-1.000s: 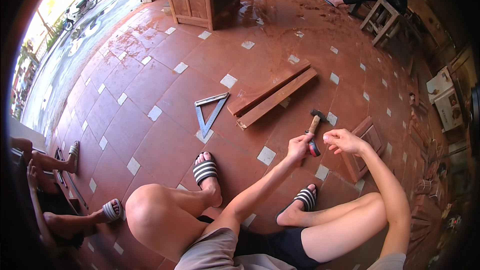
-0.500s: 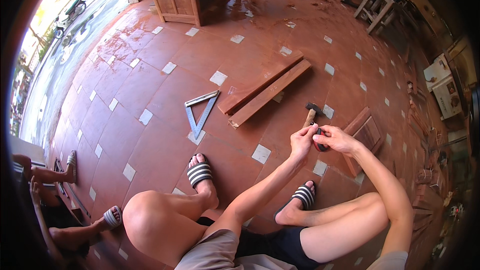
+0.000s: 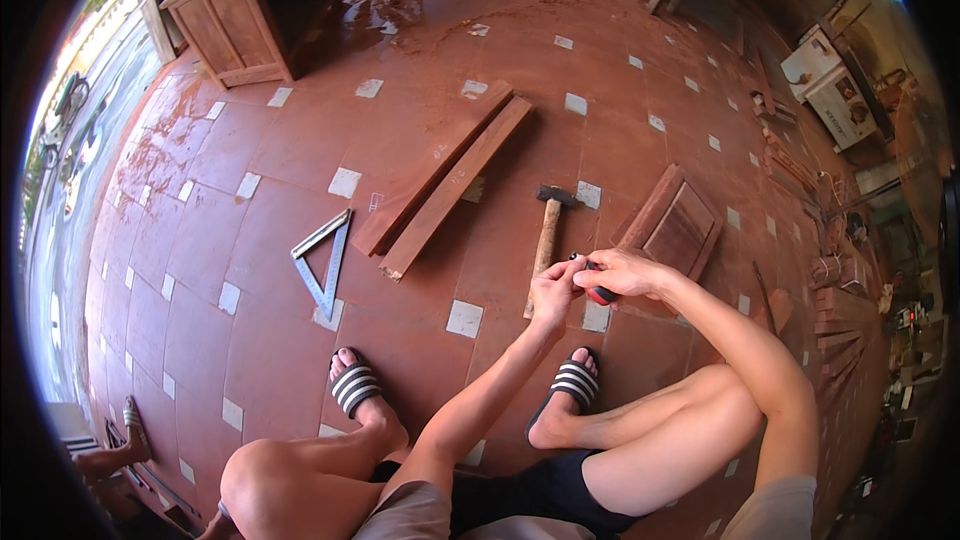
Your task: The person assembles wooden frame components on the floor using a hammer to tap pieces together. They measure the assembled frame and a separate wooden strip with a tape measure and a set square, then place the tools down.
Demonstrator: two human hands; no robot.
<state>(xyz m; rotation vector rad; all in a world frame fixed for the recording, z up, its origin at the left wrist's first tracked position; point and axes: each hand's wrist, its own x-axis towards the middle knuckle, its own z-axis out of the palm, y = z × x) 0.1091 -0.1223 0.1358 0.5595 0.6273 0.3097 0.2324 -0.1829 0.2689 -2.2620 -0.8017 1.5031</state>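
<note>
My two hands meet above the floor, near the hammer. My right hand is closed round a small red-and-black tool; its kind is mostly hidden by the fingers. My left hand is pinched shut against the right fingertips, with a small dark end showing at its fingers; I cannot make out what it grips. Beneath the hands lies a hammer with a wooden handle and dark head. To the right of it rests a reddish wooden panel piece.
Two long wooden beams lie side by side on the tiled floor, left of the hammer. A metal set square sits left of them. A wooden cabinet stands far left. Another person's leg shows at lower left. Wood scraps line the right.
The view has turned rightward, so the floor things appear further left and more of the hammer and panel shows. My hands stay together with the red-and-black tool.
</note>
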